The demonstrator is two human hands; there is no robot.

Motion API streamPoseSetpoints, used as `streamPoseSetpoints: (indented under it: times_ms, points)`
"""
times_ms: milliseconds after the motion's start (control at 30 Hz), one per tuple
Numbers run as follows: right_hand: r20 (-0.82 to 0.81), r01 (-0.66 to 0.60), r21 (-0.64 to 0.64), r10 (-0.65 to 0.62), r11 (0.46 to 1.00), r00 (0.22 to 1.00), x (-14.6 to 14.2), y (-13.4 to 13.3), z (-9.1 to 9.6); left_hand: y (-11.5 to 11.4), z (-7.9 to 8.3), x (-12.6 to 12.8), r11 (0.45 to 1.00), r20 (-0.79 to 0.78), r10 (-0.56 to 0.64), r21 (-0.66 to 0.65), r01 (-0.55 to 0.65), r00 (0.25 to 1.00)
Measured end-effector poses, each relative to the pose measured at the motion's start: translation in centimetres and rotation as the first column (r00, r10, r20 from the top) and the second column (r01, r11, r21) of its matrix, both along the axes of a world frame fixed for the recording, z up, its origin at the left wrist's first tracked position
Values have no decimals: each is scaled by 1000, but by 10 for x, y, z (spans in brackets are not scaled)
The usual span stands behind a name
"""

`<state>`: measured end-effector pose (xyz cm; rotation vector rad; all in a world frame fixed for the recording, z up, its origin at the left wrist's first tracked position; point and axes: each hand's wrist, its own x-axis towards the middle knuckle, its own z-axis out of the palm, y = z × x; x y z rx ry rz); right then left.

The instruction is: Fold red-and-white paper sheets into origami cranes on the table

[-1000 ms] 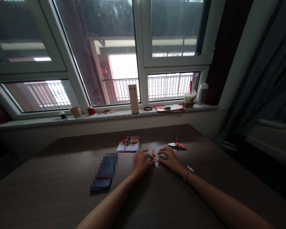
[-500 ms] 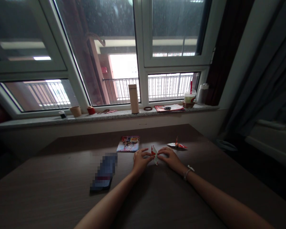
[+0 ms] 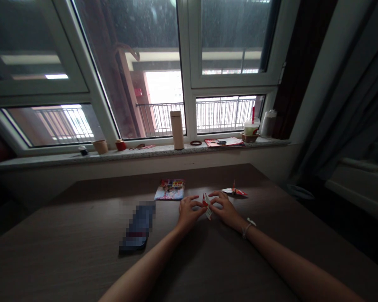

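Between my two hands is a small piece of folded paper [image 3: 208,213], red and white with faint print, its pointed ends up and down. My left hand [image 3: 189,212] pinches its left side with thumb and fingers. From the other side, my right hand [image 3: 225,209] grips it the same way; a pale bracelet circles that wrist. The fingertips hide part of the folds. Just beyond my right hand, a folded paper crane [image 3: 234,191] in red and white rests on the table. A colourful printed packet [image 3: 170,190] lies past my left hand.
A pixelated dark flat object [image 3: 137,228] lies left on the brown table [image 3: 66,235]. Along the windowsill [image 3: 157,152] stand a beige flask [image 3: 177,131], a paper cup [image 3: 100,147], a drink cup with red straw [image 3: 251,126], and papers with scissors [image 3: 222,142].
Both hands have shifted slightly, the left one a little to the right. The folded paper looks narrower and more closed between the fingers, and its lower point has moved slightly right.
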<state>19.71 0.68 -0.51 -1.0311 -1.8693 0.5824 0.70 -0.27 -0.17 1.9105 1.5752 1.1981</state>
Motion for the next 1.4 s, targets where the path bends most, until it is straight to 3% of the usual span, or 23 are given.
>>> streamPoseSetpoints:
  times_ms: [467, 667, 1067, 1400]
  points:
    - [77, 13, 33, -15, 999, 997, -3, 0, -2, -3, 1, 5, 1000, 43, 4, 21, -5, 999]
    - [146, 56, -16, -54, 998, 988, -10, 3, -5, -4, -1, 6, 1000, 26, -6, 25, 5, 1000]
    - [12, 48, -23, -47, 999, 999, 0, 11, -9, -6, 5, 4, 997, 108, 56, 44, -61, 993]
    - [31, 53, -24, -52, 998, 998, -1, 6, -4, -4, 2, 4, 998, 79, 54, 20, -56, 995]
